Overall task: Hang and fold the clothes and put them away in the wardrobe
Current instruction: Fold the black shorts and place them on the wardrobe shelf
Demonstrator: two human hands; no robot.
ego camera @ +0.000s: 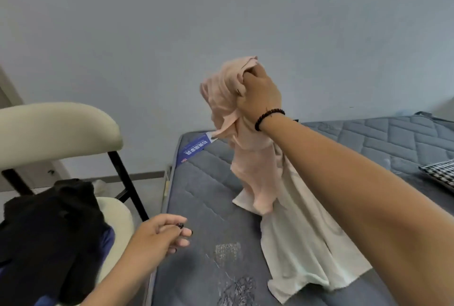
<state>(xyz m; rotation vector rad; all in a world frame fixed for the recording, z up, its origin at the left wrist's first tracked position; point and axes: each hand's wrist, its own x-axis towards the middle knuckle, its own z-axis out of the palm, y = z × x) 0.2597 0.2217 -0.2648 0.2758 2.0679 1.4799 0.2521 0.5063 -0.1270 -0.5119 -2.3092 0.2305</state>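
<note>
Head view: at centre frame the right hand [258, 91], a dark bead bracelet [269, 118] on its wrist, holds a bunched pink garment [248, 165] high above the bed; its grip is closed tight round a wad of the fabric near the top. A pale cream-white cloth [302, 239] hangs with it, its lower end trailing onto the grey quilted mattress [204, 195]. At lower left the left hand [162, 234] hovers with fingers loosely curled, gripping nothing. A heap of dark clothes [49, 227] lies on the cream chair [56, 128] at left; a houndstooth cushion [439, 173] shows at the right edge. Both cloths look light, soft and limp, likely to sag and slide apart; taking the pink garment by shoulders or hem with both hands would probably spread it for folding or hanging
</note>
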